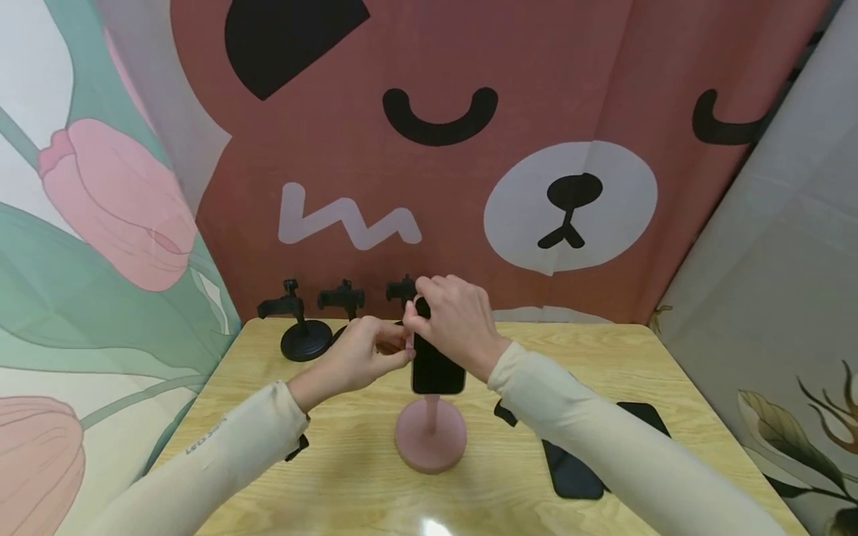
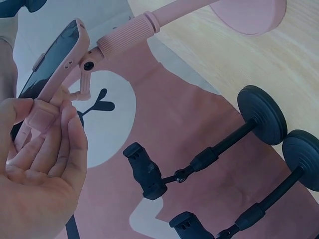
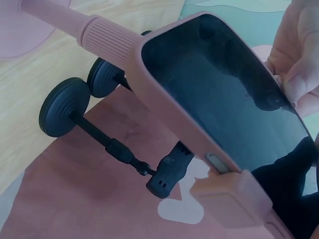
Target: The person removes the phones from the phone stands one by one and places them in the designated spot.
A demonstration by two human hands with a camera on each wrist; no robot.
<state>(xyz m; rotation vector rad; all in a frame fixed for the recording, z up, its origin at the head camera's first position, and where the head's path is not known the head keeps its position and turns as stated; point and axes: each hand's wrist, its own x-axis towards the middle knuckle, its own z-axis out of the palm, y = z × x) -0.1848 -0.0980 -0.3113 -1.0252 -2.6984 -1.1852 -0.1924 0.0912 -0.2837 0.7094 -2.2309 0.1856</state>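
A phone in a pink case (image 1: 439, 368) stands upright on a pink phone stand (image 1: 430, 439), its dark screen facing me. My left hand (image 1: 355, 357) is at the phone's left edge; in the left wrist view, thumb and fingers pinch the pink clamp block (image 2: 42, 115) of the holder. Across the phone's upper part lies my right hand (image 1: 459, 316), thumb and fingers bent around its top end; the exact contact is hidden. The right wrist view shows another clamp block (image 3: 232, 199) against the opposite edge of the case, with no finger visible on it.
Black phone stands, one with a round base (image 1: 306, 340), line the back left of the wooden table (image 1: 335, 476). Dark phones, one plainly visible (image 1: 573, 469), lie under my right forearm. A printed curtain (image 1: 322, 134) hangs behind the table.
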